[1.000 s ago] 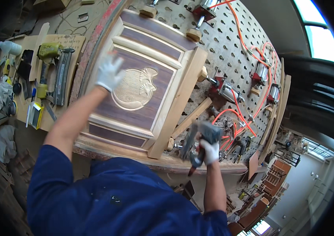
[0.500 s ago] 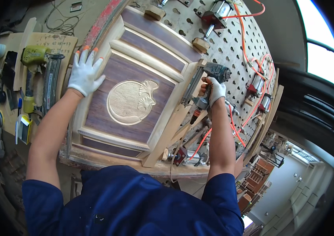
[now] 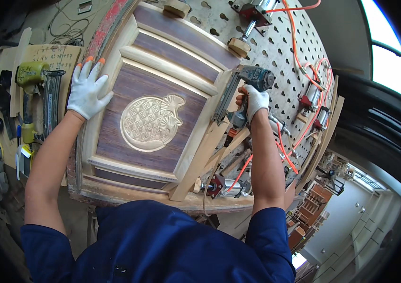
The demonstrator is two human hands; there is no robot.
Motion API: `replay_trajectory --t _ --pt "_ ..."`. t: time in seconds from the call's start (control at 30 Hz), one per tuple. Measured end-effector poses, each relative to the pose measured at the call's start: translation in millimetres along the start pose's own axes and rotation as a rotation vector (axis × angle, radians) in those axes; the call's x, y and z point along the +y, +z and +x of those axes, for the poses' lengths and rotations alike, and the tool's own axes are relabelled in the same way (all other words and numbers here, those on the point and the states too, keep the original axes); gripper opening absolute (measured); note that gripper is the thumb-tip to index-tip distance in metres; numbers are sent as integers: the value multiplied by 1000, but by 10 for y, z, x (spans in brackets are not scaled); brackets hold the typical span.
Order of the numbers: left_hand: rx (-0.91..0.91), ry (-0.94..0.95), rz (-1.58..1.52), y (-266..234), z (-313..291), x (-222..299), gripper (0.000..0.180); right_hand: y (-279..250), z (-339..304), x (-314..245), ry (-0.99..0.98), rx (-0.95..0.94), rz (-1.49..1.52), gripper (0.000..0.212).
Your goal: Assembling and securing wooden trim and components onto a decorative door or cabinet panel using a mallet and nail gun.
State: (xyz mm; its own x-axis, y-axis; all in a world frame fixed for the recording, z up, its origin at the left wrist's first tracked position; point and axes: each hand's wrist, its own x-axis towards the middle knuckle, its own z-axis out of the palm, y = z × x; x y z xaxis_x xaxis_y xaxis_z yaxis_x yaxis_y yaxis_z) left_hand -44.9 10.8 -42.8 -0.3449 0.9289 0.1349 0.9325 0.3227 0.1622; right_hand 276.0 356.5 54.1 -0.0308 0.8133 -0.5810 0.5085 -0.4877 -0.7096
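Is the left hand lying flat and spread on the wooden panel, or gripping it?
Flat and spread: the gloved left hand rests palm-down, fingers splayed, on the left frame edge of the wooden panel.

Blue short-sleeved shirt, 2 white gloves with orange fingertips

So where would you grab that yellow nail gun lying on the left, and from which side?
Probably by its handle: the yellow nail gun lies flat on the bench beside the left hand, with the bar-shaped handle running down from its yellow head. Come from above and wrap the fingers around that bar, since the long dark magazine runs beside it on the right.
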Motion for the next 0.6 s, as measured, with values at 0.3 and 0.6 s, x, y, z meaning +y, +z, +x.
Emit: replay_trajectory --t 0.3,0.6 --pt "24 -14 -39 -121 61 45 45 14 -174 -114 -16 -11 39 16" --pt "70 -9 -94 37 -22 -107 41 1102 -784 -551 -173 -337 -27 18"
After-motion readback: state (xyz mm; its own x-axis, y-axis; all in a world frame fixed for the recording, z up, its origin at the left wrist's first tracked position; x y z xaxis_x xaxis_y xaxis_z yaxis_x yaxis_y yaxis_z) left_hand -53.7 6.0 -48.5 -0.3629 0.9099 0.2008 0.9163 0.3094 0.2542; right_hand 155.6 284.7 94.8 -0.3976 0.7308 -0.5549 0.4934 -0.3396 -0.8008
